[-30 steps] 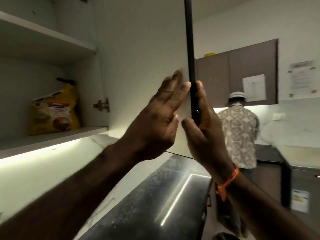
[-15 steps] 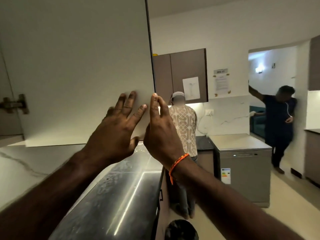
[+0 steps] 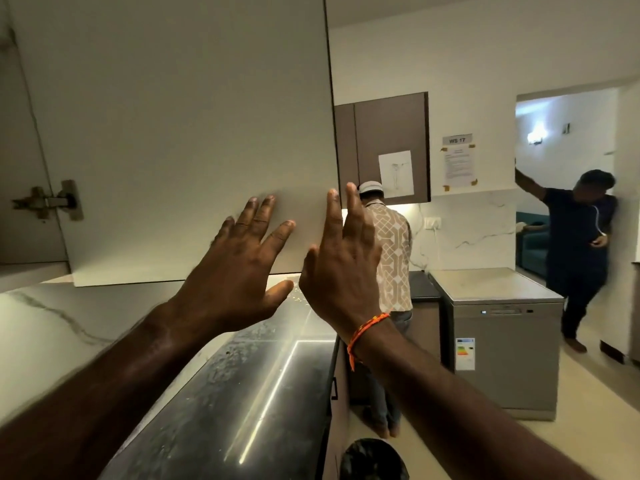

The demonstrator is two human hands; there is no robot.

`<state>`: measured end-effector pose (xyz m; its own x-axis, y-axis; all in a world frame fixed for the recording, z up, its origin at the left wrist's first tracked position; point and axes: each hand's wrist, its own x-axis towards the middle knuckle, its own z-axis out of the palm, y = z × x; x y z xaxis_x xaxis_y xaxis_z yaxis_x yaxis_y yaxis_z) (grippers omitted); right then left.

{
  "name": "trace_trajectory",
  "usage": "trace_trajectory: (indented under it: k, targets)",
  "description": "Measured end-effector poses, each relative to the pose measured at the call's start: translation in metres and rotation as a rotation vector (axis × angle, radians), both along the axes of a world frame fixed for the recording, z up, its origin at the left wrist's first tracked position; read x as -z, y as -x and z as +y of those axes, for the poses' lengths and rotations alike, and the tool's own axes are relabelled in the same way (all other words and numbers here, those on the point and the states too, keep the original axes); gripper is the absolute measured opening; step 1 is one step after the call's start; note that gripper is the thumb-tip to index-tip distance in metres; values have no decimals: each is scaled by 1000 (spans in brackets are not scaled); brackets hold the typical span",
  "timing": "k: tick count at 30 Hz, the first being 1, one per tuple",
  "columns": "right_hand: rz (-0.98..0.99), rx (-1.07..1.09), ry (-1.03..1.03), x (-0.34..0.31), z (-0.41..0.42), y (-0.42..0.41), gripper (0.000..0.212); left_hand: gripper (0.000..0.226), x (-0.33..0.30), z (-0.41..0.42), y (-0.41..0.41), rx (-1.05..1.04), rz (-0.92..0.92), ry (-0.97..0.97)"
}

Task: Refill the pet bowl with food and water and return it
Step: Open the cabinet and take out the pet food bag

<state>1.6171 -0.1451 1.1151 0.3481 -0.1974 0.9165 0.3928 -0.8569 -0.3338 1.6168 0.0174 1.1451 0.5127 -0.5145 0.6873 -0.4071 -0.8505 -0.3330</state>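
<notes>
A white upper cupboard door [image 3: 180, 140] fills the upper left, swung nearly flat toward me, with its hinge [image 3: 46, 202] at the left. My left hand [image 3: 239, 268] is raised in front of the door's lower part, fingers spread and empty. My right hand [image 3: 341, 268], with an orange thread on the wrist, is held up at the door's lower right edge, fingers apart and holding nothing. No pet bowl and no food bag are in view.
A dark glossy countertop [image 3: 242, 393] runs below the cupboard. One person [image 3: 388, 258] stands at the far counter, another [image 3: 578, 244] leans in the doorway at right. A grey dishwasher [image 3: 502, 341] stands ahead, and a dark round bin [image 3: 372, 460] sits on the floor.
The cupboard door has swung from edge-on to nearly shut, hiding the shelf with the yellow bag. My right hand has let go of the door's edge; both hands now open.
</notes>
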Motion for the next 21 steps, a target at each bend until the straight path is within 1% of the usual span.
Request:
trace_trajectory:
  k: [1,3,5,7,9,12,15,18,21]
  targets:
    - [-59,11,5,0,5,3,87,89,-1,4,7,-17,0,15]
    - [-184,-42,30,-4,20,15,81,89,-5,17,23,-46,-30,39]
    - [-263,-134,68,-8,43,30,69,84,-8,31,39,-74,-70,64]
    - [-299,-263,97,-12,65,37,58,81,-11,48,55,-131,-124,63]
    - [-275,-394,100,-13,87,41,51,77,-14,68,71,-193,-167,54]
    - [-240,-582,109,-14,124,46,47,72,-17,102,101,-327,-195,67]
    - [-189,-696,112,-14,163,58,45,66,-19,139,133,-500,-244,63]
    - [-138,-796,144,-10,206,73,49,63,-23,176,173,-708,-312,60]
    - [-118,-947,150,-5,248,91,59,70,-27,208,214,-908,-379,70]
